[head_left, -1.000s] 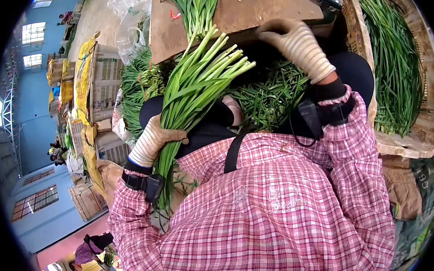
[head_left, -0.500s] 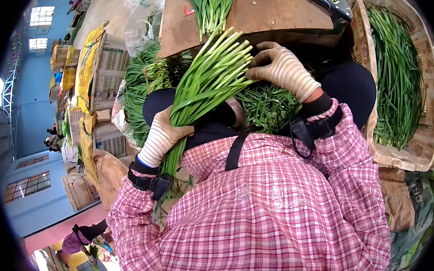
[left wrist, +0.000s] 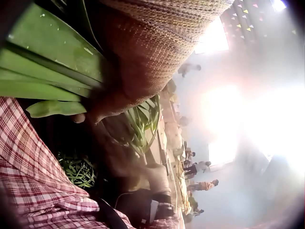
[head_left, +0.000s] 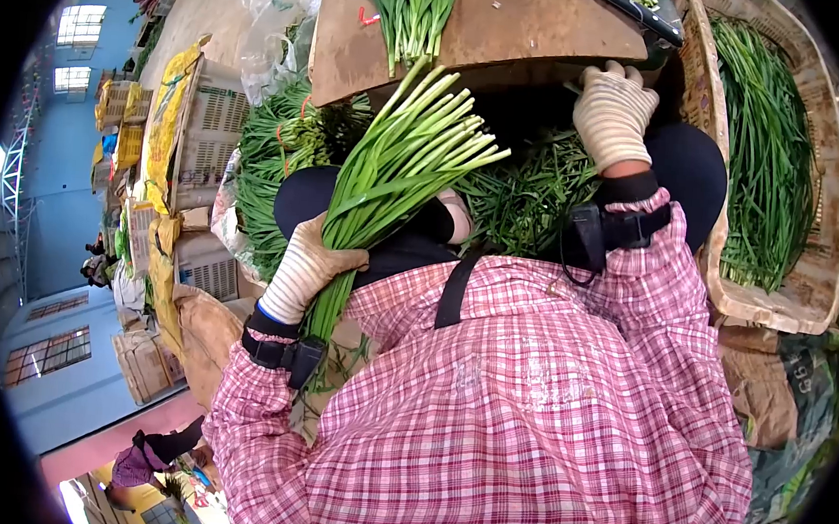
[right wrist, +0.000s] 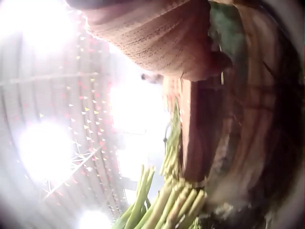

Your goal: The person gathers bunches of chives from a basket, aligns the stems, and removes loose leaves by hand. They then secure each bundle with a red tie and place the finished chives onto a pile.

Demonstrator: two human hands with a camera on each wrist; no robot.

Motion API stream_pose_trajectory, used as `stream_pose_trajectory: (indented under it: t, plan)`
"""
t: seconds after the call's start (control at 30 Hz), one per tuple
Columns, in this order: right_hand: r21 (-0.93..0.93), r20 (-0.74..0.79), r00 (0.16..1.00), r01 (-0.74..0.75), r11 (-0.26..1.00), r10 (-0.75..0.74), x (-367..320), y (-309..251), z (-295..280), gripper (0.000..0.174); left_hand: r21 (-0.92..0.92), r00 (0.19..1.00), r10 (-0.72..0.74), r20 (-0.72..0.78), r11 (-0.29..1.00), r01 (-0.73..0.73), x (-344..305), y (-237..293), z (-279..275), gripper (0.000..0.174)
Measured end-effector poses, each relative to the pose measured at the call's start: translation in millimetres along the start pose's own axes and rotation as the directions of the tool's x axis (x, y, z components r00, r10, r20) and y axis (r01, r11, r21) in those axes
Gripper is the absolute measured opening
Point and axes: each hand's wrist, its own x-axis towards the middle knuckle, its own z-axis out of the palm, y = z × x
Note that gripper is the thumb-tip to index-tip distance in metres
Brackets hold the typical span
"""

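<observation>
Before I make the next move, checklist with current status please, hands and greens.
1. Left hand gripping the held bunch: ok.
2. Stem ends of the held bunch level: not ok, they are staggered.
3. Right hand clear of the held bunch: ok, it is apart, by the board.
4. Right fingers empty: cannot tell, they are curled and partly hidden.
5. Knife apart from both hands: ok, at the board's corner.

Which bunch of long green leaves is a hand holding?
The bunch in the gloved left hand, its pale stem ends fanned out. Other bunches sit beside a knee; one more lies on the brown board.
</observation>
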Motion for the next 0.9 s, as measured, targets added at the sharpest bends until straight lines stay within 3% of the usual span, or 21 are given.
stream_pose_trajectory:
  t: [0.07,0.1,0.13,0.2,0.23,0.27,0.33,0.4,0.47,0.5,0.53,0.6,0.63,0.67,0.7,0.73,0.77,0.8,0.87,0.9]
  plan:
    - [0.441,-0.002,1.000,0.003,0.897,-0.002,-6.8,-8.2,-7.4,0.032,0.077,0.997,0.074,-0.011,0.994,-0.073,3.0,-6.4,-2.3,0.052]
    - [0.820,0.059,0.996,-0.014,0.572,-0.060,-8.3,-16.5,-3.4,0.036,0.173,0.990,0.139,-0.012,0.976,-0.135,4.0,-7.0,-1.6,0.056]
    - [0.992,0.086,0.986,-0.071,0.108,-0.142,-10.1,-24.6,0.3,0.040,0.265,0.979,0.204,-0.006,0.944,-0.195,4.6,-7.1,-0.1,0.060]
    - [0.970,0.024,0.960,0.046,0.240,-0.280,-20.3,-39.5,-14.5,0.044,0.241,0.983,0.181,0.019,0.954,-0.180,2.8,2.9,6.9,0.066]
    - [0.927,0.015,0.947,0.108,0.360,-0.321,-23.0,-47.2,2.7,0.044,0.277,0.971,0.241,0.011,0.932,-0.234,2.1,4.9,10.0,0.066]
    - [0.953,0.104,0.886,0.040,0.299,-0.452,-23.2,-44.7,-7.6,0.044,0.313,0.954,0.301,0.004,0.905,-0.287,2.9,5.6,12.0,0.065]
    - [0.883,0.419,0.740,-0.467,0.047,-0.526,-28.1,-48.9,-11.4,0.044,0.396,0.948,0.319,0.009,0.869,-0.296,9.4,-4.5,10.0,0.066]
    - [0.892,0.385,0.771,-0.451,-0.008,-0.508,-28.7,-53.0,-6.7,0.040,0.482,0.937,0.349,0.005,0.821,-0.308,15.7,-13.2,6.3,0.067]
    - [0.919,0.350,0.819,-0.206,0.336,-0.454,-25.1,-54.0,-5.7,0.036,0.504,0.945,0.327,0.000,0.816,-0.282,15.0,-12.4,2.9,0.068]
    - [0.861,0.397,0.824,-0.182,0.475,-0.404,-19.6,-50.9,-8.3,0.032,0.474,0.952,0.305,0.016,0.836,-0.276,10.6,-6.2,1.4,0.068]
    - [0.783,0.219,0.925,0.024,0.621,-0.312,-16.4,-46.7,5.9,0.027,0.444,0.958,0.283,0.033,0.855,-0.268,7.0,-4.0,0.1,0.069]
    - [0.361,0.205,0.960,0.105,0.927,-0.189,-2.0,-27.9,1.3,0.023,0.444,0.955,0.294,0.042,0.851,-0.281,3.8,-9.6,-8.0,0.069]
    - [0.506,0.329,0.916,0.035,0.862,-0.230,1.4,-18.8,-8.2,0.026,0.411,0.967,0.255,0.009,0.881,-0.236,3.2,-10.3,-10.2,0.069]
    - [0.506,0.328,0.916,0.034,0.862,-0.229,-2.3,-23.2,-0.4,0.026,0.374,0.977,0.210,-0.024,0.909,-0.186,2.9,-11.3,-10.8,0.069]
    - [0.830,0.166,0.894,0.101,0.549,-0.416,-10.1,-33.5,10.7,0.027,0.466,0.960,0.280,-0.030,0.853,-0.234,3.8,-12.0,-10.6,0.069]
    - [0.982,-0.065,0.858,0.147,0.123,-0.509,-13.7,-41.3,20.1,0.028,0.467,0.959,0.280,-0.030,0.853,-0.234,5.5,-13.8,-9.5,0.069]
    - [0.992,0.117,0.802,-0.117,0.038,-0.586,-21.5,-46.7,2.9,0.031,0.480,0.955,0.294,-0.030,0.842,-0.244,8.4,-15.8,-7.3,0.069]
    - [0.963,0.262,0.739,-0.241,0.119,-0.621,-24.8,-49.5,-8.3,0.031,0.494,0.952,0.305,-0.029,0.832,-0.252,10.0,-16.9,-4.7,0.069]
    - [0.953,0.215,0.751,-0.302,-0.034,-0.624,-35.0,-60.9,-0.6,0.035,0.433,0.953,0.301,-0.025,0.863,-0.261,9.1,-11.9,4.3,0.066]
    - [0.948,0.237,0.773,-0.317,-0.034,-0.589,-36.9,-64.4,3.9,0.034,0.476,0.962,0.274,-0.015,0.848,-0.234,5.3,-4.1,7.1,0.066]
